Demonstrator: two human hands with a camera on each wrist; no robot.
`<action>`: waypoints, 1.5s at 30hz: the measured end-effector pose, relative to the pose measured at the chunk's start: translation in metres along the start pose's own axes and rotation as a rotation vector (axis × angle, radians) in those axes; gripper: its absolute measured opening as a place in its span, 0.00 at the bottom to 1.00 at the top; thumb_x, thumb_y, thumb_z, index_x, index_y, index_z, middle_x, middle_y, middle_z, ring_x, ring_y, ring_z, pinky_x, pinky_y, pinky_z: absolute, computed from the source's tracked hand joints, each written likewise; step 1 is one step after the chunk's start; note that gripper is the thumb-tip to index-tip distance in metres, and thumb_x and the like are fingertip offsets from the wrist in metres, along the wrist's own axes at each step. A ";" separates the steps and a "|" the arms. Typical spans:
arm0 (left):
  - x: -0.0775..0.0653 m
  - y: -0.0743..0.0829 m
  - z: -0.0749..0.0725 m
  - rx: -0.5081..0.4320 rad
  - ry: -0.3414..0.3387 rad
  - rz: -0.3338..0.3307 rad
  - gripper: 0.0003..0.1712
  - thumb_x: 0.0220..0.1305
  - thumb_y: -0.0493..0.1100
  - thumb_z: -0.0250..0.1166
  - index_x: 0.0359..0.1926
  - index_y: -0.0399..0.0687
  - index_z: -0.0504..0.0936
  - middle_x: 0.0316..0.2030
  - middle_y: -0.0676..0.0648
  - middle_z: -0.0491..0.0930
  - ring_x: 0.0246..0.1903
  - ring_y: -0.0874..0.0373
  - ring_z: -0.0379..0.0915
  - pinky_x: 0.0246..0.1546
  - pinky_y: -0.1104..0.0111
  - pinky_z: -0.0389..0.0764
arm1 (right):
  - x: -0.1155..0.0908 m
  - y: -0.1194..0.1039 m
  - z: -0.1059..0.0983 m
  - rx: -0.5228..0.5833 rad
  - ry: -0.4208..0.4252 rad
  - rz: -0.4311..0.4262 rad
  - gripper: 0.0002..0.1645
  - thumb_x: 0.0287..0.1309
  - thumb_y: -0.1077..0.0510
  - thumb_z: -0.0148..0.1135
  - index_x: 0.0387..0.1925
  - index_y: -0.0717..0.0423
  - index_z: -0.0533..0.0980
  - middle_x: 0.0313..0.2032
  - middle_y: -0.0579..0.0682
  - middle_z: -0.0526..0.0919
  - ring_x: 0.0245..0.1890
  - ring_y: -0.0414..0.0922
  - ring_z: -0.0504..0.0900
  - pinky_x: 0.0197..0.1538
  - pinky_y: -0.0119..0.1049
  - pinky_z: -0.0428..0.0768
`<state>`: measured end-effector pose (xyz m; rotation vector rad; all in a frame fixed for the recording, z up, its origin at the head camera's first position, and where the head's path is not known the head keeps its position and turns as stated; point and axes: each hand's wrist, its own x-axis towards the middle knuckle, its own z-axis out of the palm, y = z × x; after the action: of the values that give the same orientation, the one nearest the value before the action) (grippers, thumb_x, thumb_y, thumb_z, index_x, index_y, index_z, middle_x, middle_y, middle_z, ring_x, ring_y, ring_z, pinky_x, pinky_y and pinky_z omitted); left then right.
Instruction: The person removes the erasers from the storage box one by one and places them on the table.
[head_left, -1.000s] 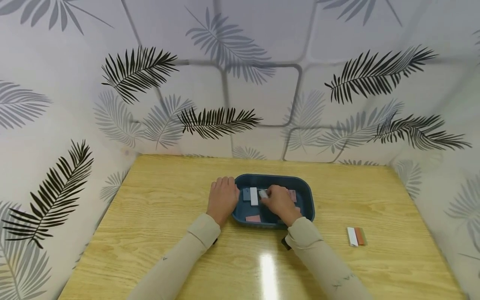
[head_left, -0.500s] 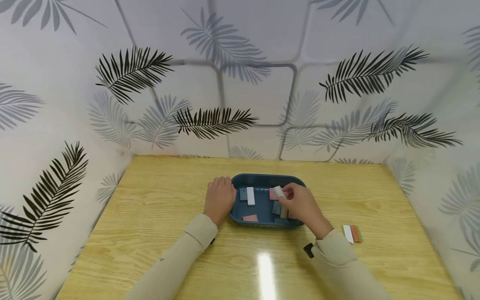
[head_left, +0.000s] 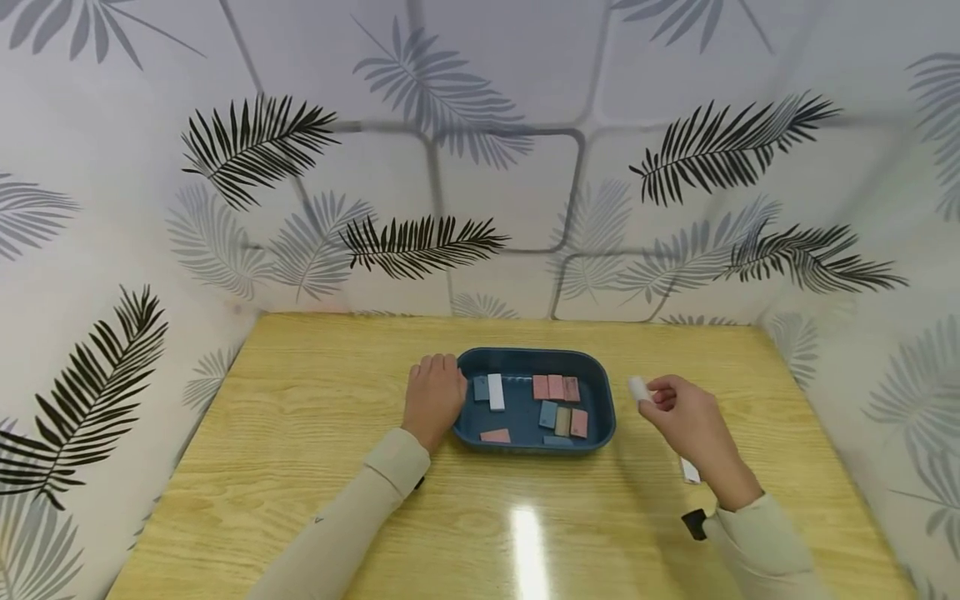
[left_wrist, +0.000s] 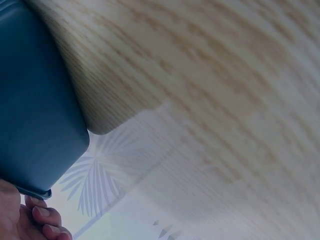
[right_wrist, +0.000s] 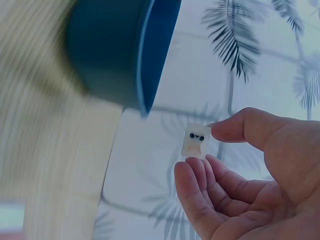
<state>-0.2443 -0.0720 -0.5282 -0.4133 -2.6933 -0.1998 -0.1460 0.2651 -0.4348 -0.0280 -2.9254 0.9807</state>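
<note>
My left hand [head_left: 433,404] grips the left end of a dark blue plastic bin [head_left: 517,421]. In the left wrist view its fingers curl over the bin's rim [left_wrist: 37,193]. To the right of the bin, my right hand [head_left: 697,429] holds a small white eraser [head_left: 638,389] above the table. The right wrist view shows the eraser [right_wrist: 196,142] pinched between thumb and fingertips, a little printed face on its end. Inside the bin lie a white eraser [head_left: 497,392], a blue one [head_left: 481,388] and several pink [head_left: 540,387], blue and beige ones.
On the table [head_left: 322,392], a white piece [head_left: 689,472] lies partly hidden beneath my right forearm. A leaf-patterned wall covering [head_left: 420,183] rises behind the table and at both sides.
My right hand has lifted the white eraser out of the bin and carried it right, past the bin's right end. My left hand has stayed on the bin's rim.
</note>
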 end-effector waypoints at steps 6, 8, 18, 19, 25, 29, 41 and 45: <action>0.000 -0.001 0.001 0.006 -0.007 -0.001 0.10 0.65 0.44 0.54 0.34 0.41 0.71 0.28 0.45 0.70 0.32 0.51 0.64 0.34 0.60 0.64 | -0.017 0.030 -0.015 -0.024 -0.020 0.061 0.25 0.60 0.51 0.57 0.50 0.67 0.71 0.40 0.58 0.78 0.40 0.54 0.78 0.39 0.47 0.76; -0.001 -0.001 0.001 0.001 -0.004 -0.001 0.10 0.64 0.44 0.54 0.34 0.41 0.71 0.28 0.45 0.70 0.32 0.51 0.64 0.34 0.60 0.64 | -0.023 0.041 -0.018 -0.037 -0.022 0.074 0.26 0.61 0.50 0.56 0.50 0.68 0.71 0.40 0.58 0.78 0.41 0.55 0.78 0.39 0.47 0.76; 0.000 -0.003 -0.004 -0.021 -0.007 -0.016 0.10 0.66 0.44 0.52 0.35 0.40 0.72 0.29 0.44 0.70 0.32 0.50 0.65 0.35 0.60 0.64 | -0.042 0.091 -0.026 -0.087 -0.052 0.157 0.28 0.61 0.50 0.56 0.49 0.72 0.70 0.37 0.61 0.79 0.38 0.58 0.79 0.34 0.46 0.76; 0.000 -0.004 -0.004 -0.025 -0.007 -0.016 0.10 0.66 0.43 0.52 0.35 0.40 0.71 0.29 0.44 0.70 0.32 0.50 0.65 0.35 0.60 0.64 | -0.044 0.094 -0.025 -0.093 -0.055 0.162 0.27 0.61 0.50 0.56 0.49 0.72 0.70 0.36 0.60 0.79 0.38 0.57 0.79 0.33 0.45 0.76; -0.001 -0.007 -0.006 0.009 0.041 -0.006 0.09 0.64 0.42 0.54 0.33 0.40 0.72 0.27 0.44 0.70 0.30 0.49 0.66 0.32 0.60 0.65 | -0.050 0.110 -0.020 -0.091 -0.047 0.165 0.26 0.60 0.51 0.57 0.47 0.72 0.71 0.35 0.60 0.79 0.35 0.56 0.79 0.33 0.45 0.76; -0.002 -0.006 -0.006 -0.013 0.042 0.000 0.09 0.64 0.42 0.53 0.32 0.40 0.72 0.27 0.44 0.71 0.30 0.49 0.66 0.33 0.59 0.65 | -0.053 0.119 -0.017 -0.090 -0.069 0.201 0.28 0.60 0.49 0.56 0.48 0.73 0.71 0.37 0.62 0.80 0.37 0.57 0.79 0.35 0.46 0.76; -0.002 0.003 -0.006 -0.027 0.009 -0.003 0.09 0.66 0.43 0.54 0.36 0.40 0.73 0.30 0.43 0.72 0.34 0.48 0.68 0.36 0.58 0.66 | -0.056 0.131 -0.009 -0.054 -0.108 0.228 0.29 0.61 0.48 0.56 0.48 0.73 0.71 0.37 0.60 0.81 0.36 0.54 0.80 0.33 0.43 0.77; -0.002 0.003 -0.006 -0.022 0.010 -0.006 0.09 0.65 0.43 0.54 0.36 0.40 0.73 0.29 0.43 0.72 0.34 0.48 0.68 0.36 0.58 0.66 | -0.055 0.131 -0.005 -0.049 -0.095 0.197 0.26 0.60 0.50 0.57 0.47 0.72 0.73 0.36 0.58 0.81 0.36 0.55 0.80 0.32 0.41 0.77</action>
<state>-0.2395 -0.0710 -0.5233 -0.4100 -2.6849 -0.2330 -0.0906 0.3708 -0.5123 -0.2855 -3.0801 0.9584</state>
